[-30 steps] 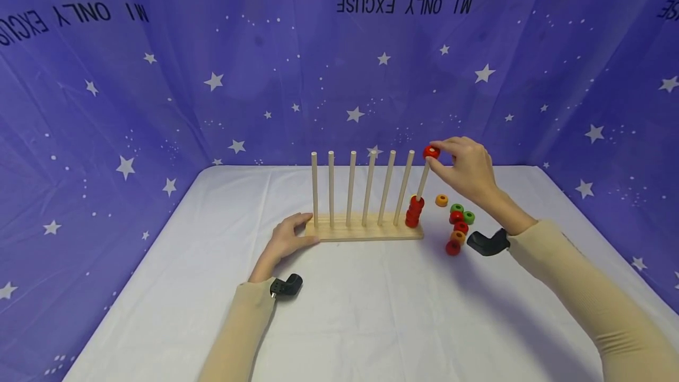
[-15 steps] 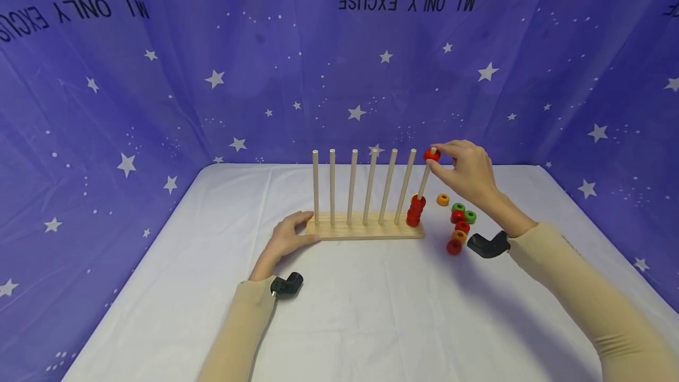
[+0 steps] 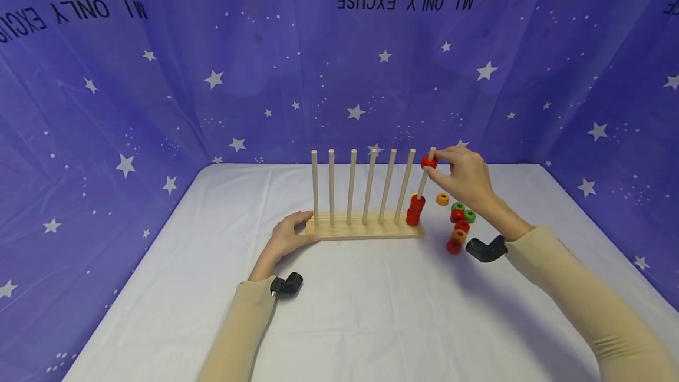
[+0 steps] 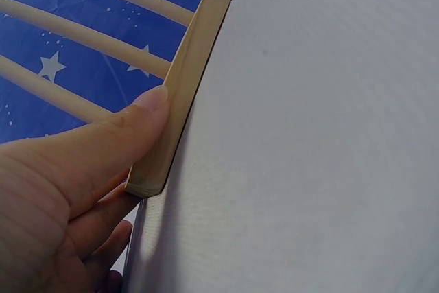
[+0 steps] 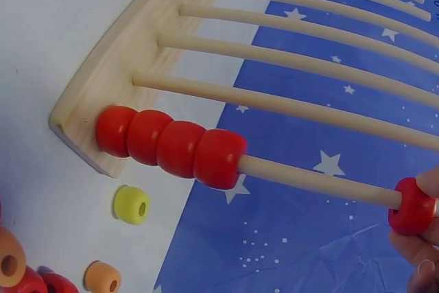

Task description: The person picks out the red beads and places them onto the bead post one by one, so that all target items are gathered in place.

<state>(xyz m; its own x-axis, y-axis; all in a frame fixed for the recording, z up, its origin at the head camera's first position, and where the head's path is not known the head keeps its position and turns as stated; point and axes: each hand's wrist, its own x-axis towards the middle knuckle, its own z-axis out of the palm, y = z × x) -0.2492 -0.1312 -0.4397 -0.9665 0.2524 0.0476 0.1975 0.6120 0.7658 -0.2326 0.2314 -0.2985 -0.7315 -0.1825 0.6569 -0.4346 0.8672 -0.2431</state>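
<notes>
A wooden peg rack (image 3: pixel 366 230) with several upright pegs stands on the table. My left hand (image 3: pixel 289 237) grips its left end, with the thumb (image 4: pixel 147 111) on the front edge and the fingers partly hidden behind. At the rightmost peg, my right hand (image 3: pixel 467 177) pinches a red bead (image 3: pixel 429 162) between thumb and fingers. That bead is threaded on the peg, just below its top. Several red beads (image 5: pixel 178 147) are stacked at the foot of the same peg, with bare wood between them and the held bead. The other pegs carry no beads.
Right of the rack lie loose beads: several red ones (image 3: pixel 453 246), green ones (image 3: pixel 470 216) and orange ones (image 3: pixel 442 199). A yellow bead (image 5: pixel 132 204) lies close to the rack's right end. Purple star-printed cloth (image 3: pixel 339 75) hangs behind the white-covered table (image 3: pixel 350 311).
The red bead in my right hand has gone from the top of the rightmost peg to a little way down it. My left hand keeps its grip on the rack.
</notes>
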